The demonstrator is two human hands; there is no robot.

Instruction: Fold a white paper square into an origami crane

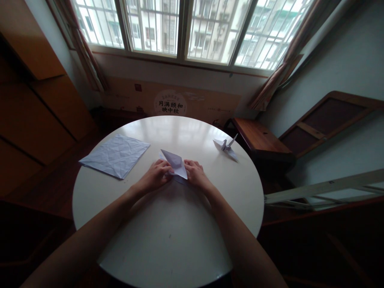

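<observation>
A partly folded piece of white paper (175, 163) lies on the round white table (168, 232), between my two hands. My left hand (156, 176) pinches its left edge with curled fingers. My right hand (195, 173) presses on its right edge, fingers closed on the paper. A pointed flap of the paper stands up toward the window. A finished white paper crane (226, 146) sits on the table to the right, beyond my right hand and apart from it.
A creased flat sheet of white paper (115, 155) lies at the table's left. A low wooden bench (258, 138) stands behind the table on the right, a wooden frame (327, 122) leans on the wall, and wooden cabinets (36, 100) stand left.
</observation>
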